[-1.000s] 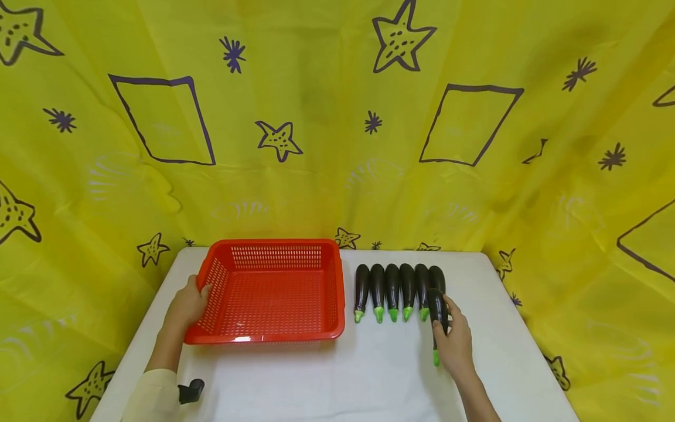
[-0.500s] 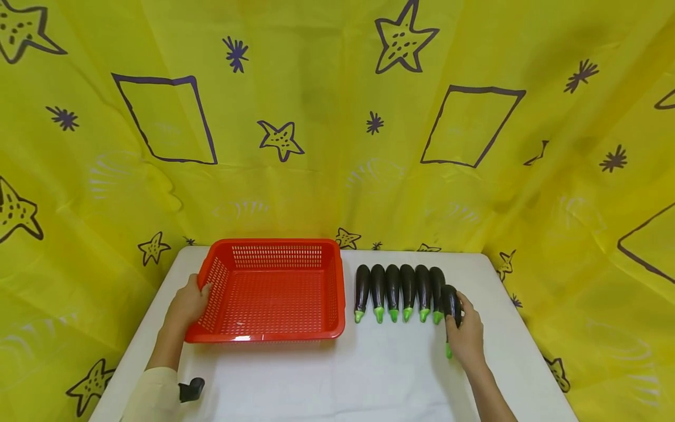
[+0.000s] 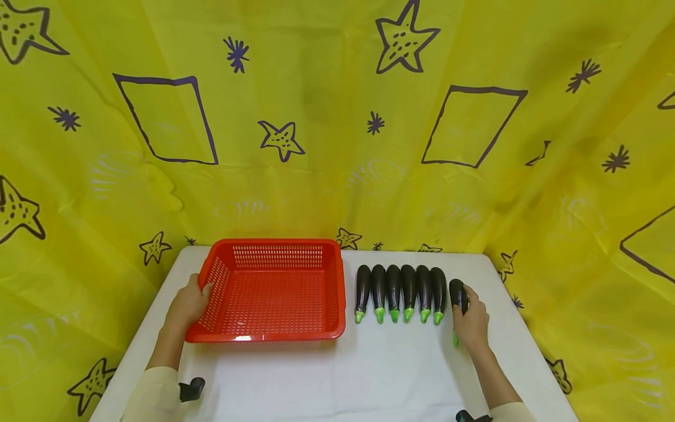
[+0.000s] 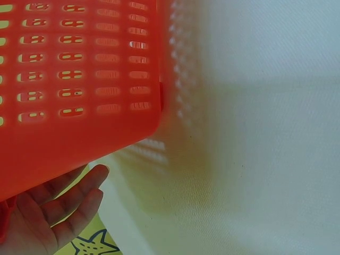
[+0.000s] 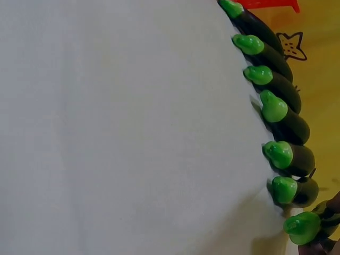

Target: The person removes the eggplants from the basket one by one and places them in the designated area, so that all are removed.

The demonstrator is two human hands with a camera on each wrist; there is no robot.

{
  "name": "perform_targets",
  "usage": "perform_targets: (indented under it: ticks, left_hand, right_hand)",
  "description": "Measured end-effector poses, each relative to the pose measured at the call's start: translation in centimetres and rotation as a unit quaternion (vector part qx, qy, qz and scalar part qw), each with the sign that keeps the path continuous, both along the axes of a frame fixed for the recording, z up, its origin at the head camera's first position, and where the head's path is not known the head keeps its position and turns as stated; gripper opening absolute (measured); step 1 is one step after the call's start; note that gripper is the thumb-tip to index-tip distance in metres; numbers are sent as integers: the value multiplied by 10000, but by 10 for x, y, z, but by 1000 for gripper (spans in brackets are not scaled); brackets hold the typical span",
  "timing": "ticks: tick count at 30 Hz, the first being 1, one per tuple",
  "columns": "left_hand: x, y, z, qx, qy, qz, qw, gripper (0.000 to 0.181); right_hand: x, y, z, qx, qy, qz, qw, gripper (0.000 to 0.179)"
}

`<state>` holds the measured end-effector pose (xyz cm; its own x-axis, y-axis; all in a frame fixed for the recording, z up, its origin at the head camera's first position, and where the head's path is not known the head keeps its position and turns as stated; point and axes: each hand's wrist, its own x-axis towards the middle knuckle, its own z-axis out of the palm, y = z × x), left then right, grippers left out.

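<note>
My left hand [image 3: 190,300] grips the left rim of a red plastic basket [image 3: 340,287] with slotted walls. In the left wrist view, the fingers [image 4: 79,204] of that hand reach along the outside of the basket wall [image 4: 79,127]. My right hand [image 3: 472,319] holds a dark eggplant [image 3: 458,293] with a green stem, just right of a row of several like it. The nearest eggplant [image 3: 439,293] in that row lies a small gap away. In the right wrist view, the green stem end [image 5: 303,227] of the held eggplant shows at the lower right, the hand mostly cut off.
The white-covered table [image 3: 379,375] stands against a yellow curtain [image 3: 316,193] with drawn stars and squares. Several eggplants [image 3: 394,287] lie side by side between basket and right hand, stems toward me. Dark wrist mounts [image 3: 191,390] sit at the sleeves.
My right hand has carried its eggplant rightward and slightly away from me, from overlapping the row's right end to beside it. The left hand and basket have stayed in place.
</note>
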<state>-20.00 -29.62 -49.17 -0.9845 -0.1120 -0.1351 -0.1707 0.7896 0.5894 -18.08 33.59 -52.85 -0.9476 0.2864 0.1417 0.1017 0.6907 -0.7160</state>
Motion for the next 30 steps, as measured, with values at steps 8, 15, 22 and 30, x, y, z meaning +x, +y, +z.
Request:
perform_targets:
  ticks: [8, 15, 22, 30]
  left_hand:
    - [-3, 1, 1, -41, 19, -102, 9999, 46]
    - [-6, 4, -1, -43, 14, -149, 9999, 44]
    - [-3, 7, -1, -271, 247, -13, 9993, 52]
    - [10, 5, -1, -92, 1813, 631, 9814, 50]
  right_hand:
    - [-28, 13, -5, 218, -93, -32, 9997, 57]
    - [-41, 21, -12, 255, -333, -101, 9991, 56]
    - [-44, 23, -22, 216, -205, -6, 9996, 56]
    - [-46, 20, -20, -278, -478, 283, 9981, 61]
